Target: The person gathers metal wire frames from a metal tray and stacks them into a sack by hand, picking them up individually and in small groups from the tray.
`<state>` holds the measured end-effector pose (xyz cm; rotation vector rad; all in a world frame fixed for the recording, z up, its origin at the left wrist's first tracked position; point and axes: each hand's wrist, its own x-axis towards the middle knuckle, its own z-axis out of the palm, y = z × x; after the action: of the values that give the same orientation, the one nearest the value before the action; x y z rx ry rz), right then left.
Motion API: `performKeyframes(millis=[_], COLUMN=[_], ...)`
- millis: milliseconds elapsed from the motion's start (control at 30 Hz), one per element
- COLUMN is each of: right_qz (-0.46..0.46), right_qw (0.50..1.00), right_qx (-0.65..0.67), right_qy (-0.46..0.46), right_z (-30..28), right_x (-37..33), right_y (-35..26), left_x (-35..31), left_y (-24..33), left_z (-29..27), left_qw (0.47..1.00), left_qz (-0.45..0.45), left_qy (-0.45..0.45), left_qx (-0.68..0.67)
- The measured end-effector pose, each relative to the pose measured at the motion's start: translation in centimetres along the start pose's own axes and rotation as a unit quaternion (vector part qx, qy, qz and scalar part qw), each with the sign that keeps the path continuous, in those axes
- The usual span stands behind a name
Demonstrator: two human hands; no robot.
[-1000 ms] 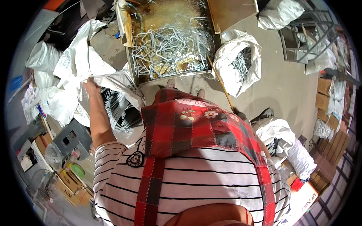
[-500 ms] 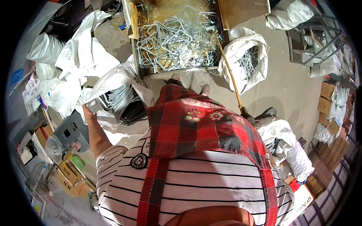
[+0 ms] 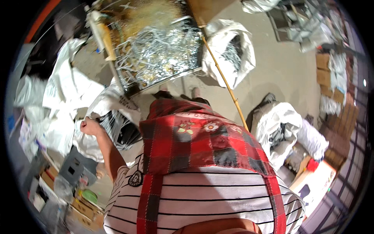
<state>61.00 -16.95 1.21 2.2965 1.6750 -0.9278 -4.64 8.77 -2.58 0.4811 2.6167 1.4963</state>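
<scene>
My left hand [image 3: 90,126] is closed at the rim of an opened white woven sack [image 3: 87,146], fingers curled as if round its edge. Inside that sack lies a stack of thin dark and grey bent pieces [image 3: 124,130]. My right hand is hidden behind my body and the red checked apron [image 3: 206,136]. A long bamboo stick [image 3: 223,78] slants from the metal tub's right side down to the apron, where its near end disappears. In front of me the tub [image 3: 167,82] holds a tangle of shiny bent metal rods [image 3: 156,50] in brownish, glinting liquid.
Right of the tub stands a white sack [image 3: 247,58] with metal pieces inside. Another open white sack [image 3: 290,117] is at my right. White sacks [image 3: 70,89] crowd the left, near a grey plastic case [image 3: 78,167]. Cardboard boxes [image 3: 325,74] line the far right.
My view has turned, so the tub sits farther left and higher. My left hand has gone from reaching out with extended fingers to a closed fist at the sack's rim.
</scene>
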Motion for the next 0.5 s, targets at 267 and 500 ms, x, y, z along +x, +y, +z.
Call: performKeyframes(millis=[267, 500], right_qz=[0.127, 0.15], right_qw=[0.986, 0.985], right_qx=[0.044, 0.019], right_qy=[0.097, 0.087], right_z=[-4.2, -0.1], right_x=[5.6, 17.3], right_y=[7.6, 20.4], left_x=[-13.4, -28.2], left_y=[8.1, 4.8], left_z=[9.0, 6.4], left_qw=[0.915, 0.807], left_qz=[0.209, 0.184], left_qy=[-0.33, -0.551], left_qx=[-0.106, 0.11])
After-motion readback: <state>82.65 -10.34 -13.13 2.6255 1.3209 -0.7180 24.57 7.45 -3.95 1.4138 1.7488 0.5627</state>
